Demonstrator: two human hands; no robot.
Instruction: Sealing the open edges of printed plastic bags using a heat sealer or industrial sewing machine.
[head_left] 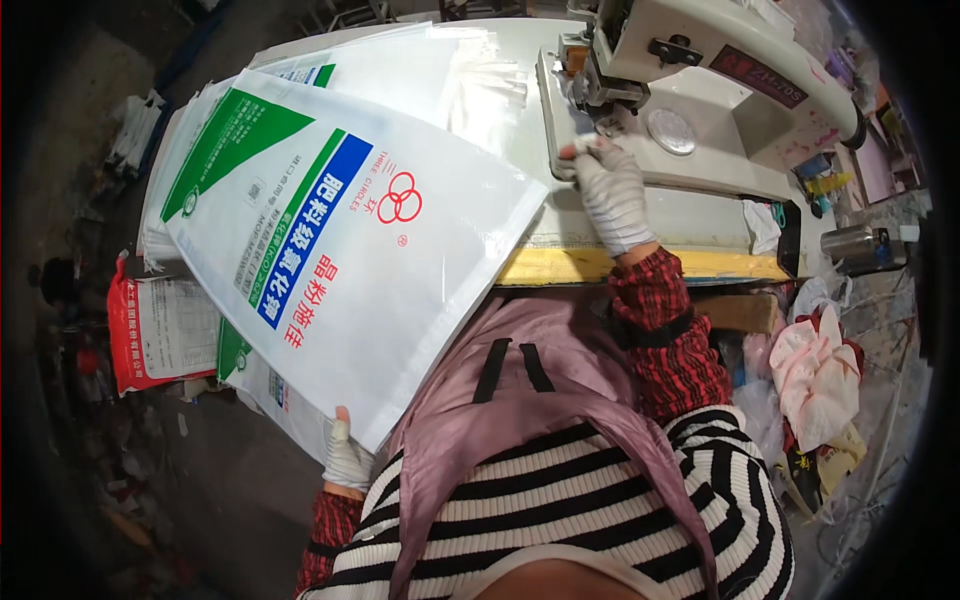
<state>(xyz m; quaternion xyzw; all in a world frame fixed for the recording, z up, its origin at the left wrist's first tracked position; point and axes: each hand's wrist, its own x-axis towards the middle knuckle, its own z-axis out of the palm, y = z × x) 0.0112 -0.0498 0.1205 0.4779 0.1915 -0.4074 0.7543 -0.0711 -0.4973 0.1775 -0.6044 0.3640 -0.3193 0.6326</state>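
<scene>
mauve apron (555,345): at 6 o'clock, thin crinkled cloth over a ribbed black-and-white top (500,480)
left hand (347,455): at 7 o'clock, wrapped in white tape, thumb up at the near corner of the sack; other fingers hidden, so cannot tell if pinching
white sack (350,240): at 10 o'clock, face up, aslant over more sacks; smooth, slightly glossy, flat, green-blue-red print, far side resting on the pile, near corner hanging off the table
right hand (612,190): between 1 and 2 o'clock, same tape wrap, well apart from the sack, fingers bent and bunched close by the machine's near plate; cannot tell if pinching anything
step in hand: judged as steadying the sack at left while busy at the machine at right
next move: probably calls for supporting the limp corner, keeping the sheet uncreased, fingers clear of the metal head
yellow strip (640,268): just before 3 o'clock, long, worn, along the near edge of the pale table (570,225)
red package (160,335): at 9 o'clock, shiny, below the pile
pink cloth (815,375): just past 3 o'clock, soft, crumpled
white strips (490,80): at 12 o'clock, loose bunch, thin
machine (700,70): between 1 and 2 o'clock, cream painted body, rounded arm, metal head, likely for sewing
</scene>
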